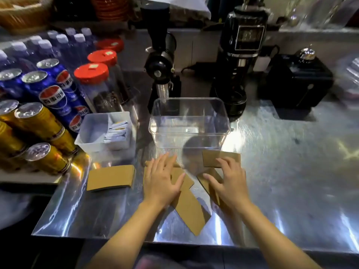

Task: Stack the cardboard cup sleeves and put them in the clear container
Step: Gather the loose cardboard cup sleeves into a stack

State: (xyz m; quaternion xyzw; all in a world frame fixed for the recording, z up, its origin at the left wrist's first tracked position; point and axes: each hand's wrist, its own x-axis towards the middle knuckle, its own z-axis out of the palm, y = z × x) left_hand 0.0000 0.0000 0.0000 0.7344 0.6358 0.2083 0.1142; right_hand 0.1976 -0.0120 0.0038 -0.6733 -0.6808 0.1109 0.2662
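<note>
Several flat brown cardboard sleeves lie on the steel counter in front of the clear container (189,123), which stands empty. My left hand (162,178) rests palm down, fingers spread, on sleeves at the centre; a long sleeve (191,208) sticks out from under it toward me. My right hand (229,179) lies flat with fingers spread over an angled sleeve (208,180), its fingertips touching another sleeve (215,158) just before the container. One more sleeve (110,177) sits apart to the left. Neither hand grips anything.
A white tray of sachets (91,133) stands left of the container. Blue and gold drink cans (38,117), water bottles and red-lidded jars (93,78) crowd the left. Two black grinders (239,61) and a black box (299,82) stand behind. The counter edge runs near me.
</note>
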